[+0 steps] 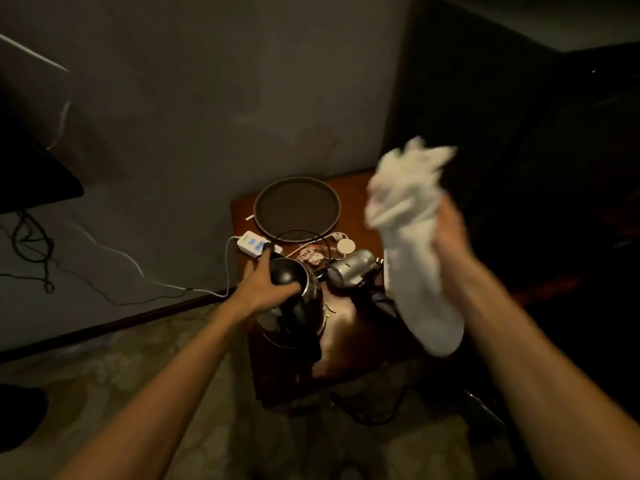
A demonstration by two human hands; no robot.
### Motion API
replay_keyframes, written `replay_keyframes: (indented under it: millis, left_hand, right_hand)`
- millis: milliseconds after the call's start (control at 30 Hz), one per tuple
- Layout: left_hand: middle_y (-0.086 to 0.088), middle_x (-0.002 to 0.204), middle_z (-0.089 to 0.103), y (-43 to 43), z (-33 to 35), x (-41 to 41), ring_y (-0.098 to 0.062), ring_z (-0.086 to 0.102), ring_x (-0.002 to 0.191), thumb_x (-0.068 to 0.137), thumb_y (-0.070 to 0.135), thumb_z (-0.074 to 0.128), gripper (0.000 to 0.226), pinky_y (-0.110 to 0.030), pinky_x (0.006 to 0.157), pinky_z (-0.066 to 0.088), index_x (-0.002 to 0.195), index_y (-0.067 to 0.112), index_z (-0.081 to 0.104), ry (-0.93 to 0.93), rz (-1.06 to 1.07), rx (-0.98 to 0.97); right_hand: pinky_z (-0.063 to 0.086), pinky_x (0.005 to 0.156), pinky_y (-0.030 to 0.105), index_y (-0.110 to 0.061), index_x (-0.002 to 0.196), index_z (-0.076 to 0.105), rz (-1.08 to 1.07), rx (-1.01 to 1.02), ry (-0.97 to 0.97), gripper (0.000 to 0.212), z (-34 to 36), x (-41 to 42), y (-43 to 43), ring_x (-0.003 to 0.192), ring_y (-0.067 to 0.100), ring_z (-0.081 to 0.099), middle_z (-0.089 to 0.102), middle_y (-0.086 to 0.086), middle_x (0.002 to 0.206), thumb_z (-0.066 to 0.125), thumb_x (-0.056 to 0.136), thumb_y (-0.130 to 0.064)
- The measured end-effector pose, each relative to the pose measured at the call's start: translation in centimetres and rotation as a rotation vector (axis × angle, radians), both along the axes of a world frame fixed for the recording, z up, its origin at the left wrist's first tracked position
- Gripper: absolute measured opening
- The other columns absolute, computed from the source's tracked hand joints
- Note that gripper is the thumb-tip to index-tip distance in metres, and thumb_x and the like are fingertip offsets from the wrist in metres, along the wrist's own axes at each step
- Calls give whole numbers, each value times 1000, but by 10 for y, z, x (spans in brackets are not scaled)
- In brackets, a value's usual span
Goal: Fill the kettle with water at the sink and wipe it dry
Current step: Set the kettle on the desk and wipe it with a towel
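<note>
1. Kettle (294,303) upright near the table's (346,327) front-left corner, beside a hair dryer (349,271).
2. Left hand (266,289) clamped over its lid from above.
3. Right hand (450,233) closed on a white cloth (415,265), raised well right of the kettle.
4. Likely heavy if filled, smooth metal, slippery when wet; handle safest, cloth soft.

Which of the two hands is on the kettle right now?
The left hand, gripping the kettle at its lid. The right hand is raised clear, holding the white cloth.
</note>
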State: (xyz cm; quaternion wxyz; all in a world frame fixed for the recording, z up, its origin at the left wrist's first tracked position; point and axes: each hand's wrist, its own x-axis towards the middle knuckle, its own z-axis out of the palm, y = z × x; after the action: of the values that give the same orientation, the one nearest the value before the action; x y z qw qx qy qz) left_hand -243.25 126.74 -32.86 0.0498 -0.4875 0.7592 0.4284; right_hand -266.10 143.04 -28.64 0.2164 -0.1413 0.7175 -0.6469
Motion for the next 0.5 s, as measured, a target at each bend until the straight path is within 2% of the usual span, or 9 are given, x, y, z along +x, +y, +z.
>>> replay_keyframes:
  millis: [33, 67, 100, 167, 233, 333, 433, 500]
  left_hand:
    - [-15, 162, 8, 2, -6, 0, -39, 25, 146, 66, 51, 81, 122, -52, 116, 32, 158, 31, 2, -30, -39, 19]
    - [-14, 163, 4, 3, -12, 0, -38, 21, 147, 60, 56, 84, 133, -51, 118, 29, 158, 32, -3, -31, -61, 14]
    - [-13, 163, 3, 5, -17, 2, -37, 19, 148, 52, 64, 84, 142, -52, 119, 28, 157, 33, -6, -10, -62, -3]
    - [-10, 163, 7, 7, -22, 4, -36, 19, 148, 41, 73, 80, 148, -56, 118, 27, 156, 37, -7, 30, -38, -25]
    - [-7, 162, 9, 6, -25, 4, -35, 19, 148, 40, 74, 78, 145, -57, 117, 28, 155, 38, -3, 46, -38, -21]
    - [-5, 163, 8, 3, -31, 4, -33, 20, 148, 53, 64, 84, 138, -54, 118, 28, 156, 37, -3, 58, -43, -13]
    - [-5, 163, 6, 0, -36, 7, -31, 19, 149, 59, 56, 88, 137, -52, 119, 27, 157, 35, -6, 84, -45, 4]
    - [-5, 162, 9, 0, -35, 8, -30, 20, 148, 52, 61, 87, 139, -51, 119, 28, 156, 38, -3, 90, -53, 7]
  right_hand:
    - [54, 84, 16, -21, 124, 58, 73, 2, -30, 21, -11, 16, -13, 112, 19, 55, 65, 3, 120, 49, 106, -19]
    - [52, 75, 12, -21, 130, 59, 122, 37, -77, 25, -32, 30, -22, 113, 17, 56, 63, 1, 123, 53, 106, -20]
    - [50, 72, 13, -22, 134, 60, 181, 56, -146, 30, -50, 41, -28, 113, 14, 57, 61, 0, 129, 56, 105, -26]
    - [52, 76, 19, -26, 132, 64, 210, 52, -251, 33, -71, 77, -44, 110, 9, 60, 61, 0, 135, 62, 100, -38]
    - [54, 86, 26, -29, 130, 65, 250, 26, -301, 38, -82, 92, -51, 113, 11, 60, 62, -2, 134, 69, 95, -42]
    - [47, 81, 19, -26, 141, 59, 267, 24, -273, 49, -99, 93, -58, 121, 16, 54, 57, -3, 132, 70, 95, -37]
    - [49, 90, 28, -17, 138, 63, 179, 147, -278, 42, -131, 87, -57, 119, 22, 61, 64, 2, 132, 65, 98, -31]
    - [54, 94, 38, -17, 130, 68, 128, 298, -327, 43, -156, 86, -51, 114, 28, 67, 72, 8, 126, 64, 94, -38]
